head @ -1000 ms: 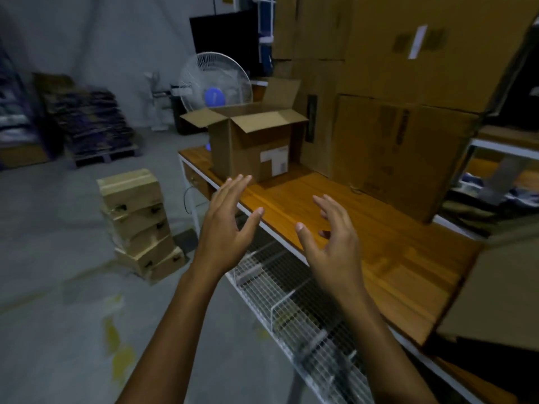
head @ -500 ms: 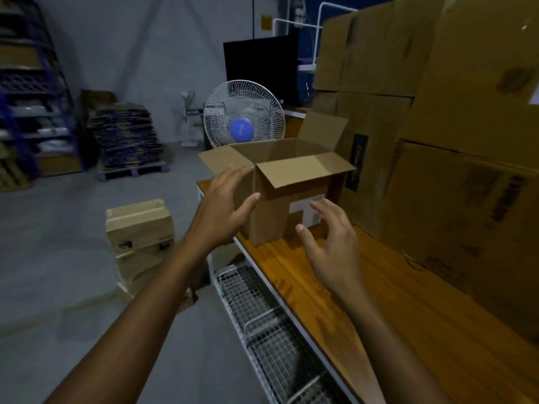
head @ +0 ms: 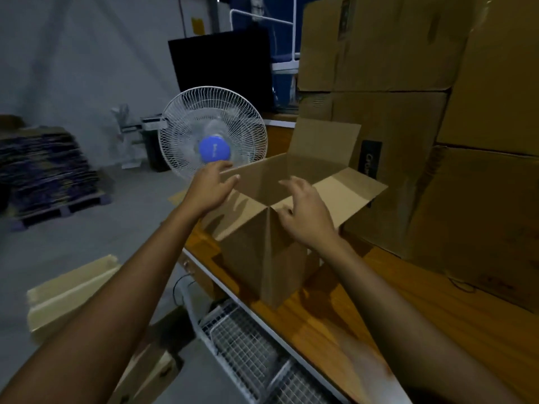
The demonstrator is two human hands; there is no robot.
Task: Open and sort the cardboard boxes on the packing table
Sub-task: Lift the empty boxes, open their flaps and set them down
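Reaching with both hands for the open box

Standing near the left end of the wooden packing table, the open cardboard box is turning one corner toward the camera. Its far flap is standing upright, its right flap is lying out flat, and its left flap is sloping outward and down.

The left hand is lying at the box's left rim above that sloping flap, fingers only loosely bent and thumb spread away from them. It is not closing round any cardboard. The right hand is hovering over the near edge of the right flap, fingers spread and gently curved and holding nothing. Whether its thumb is touching the flap cannot be told.

Large cardboard cartons are stacking up just beside the box on the right. A white pedestal fan with a blue hub is standing behind the box, beyond the table's end. A wire basket shelf is sitting under the table edge, and tan boxes are lying on the floor to the left.
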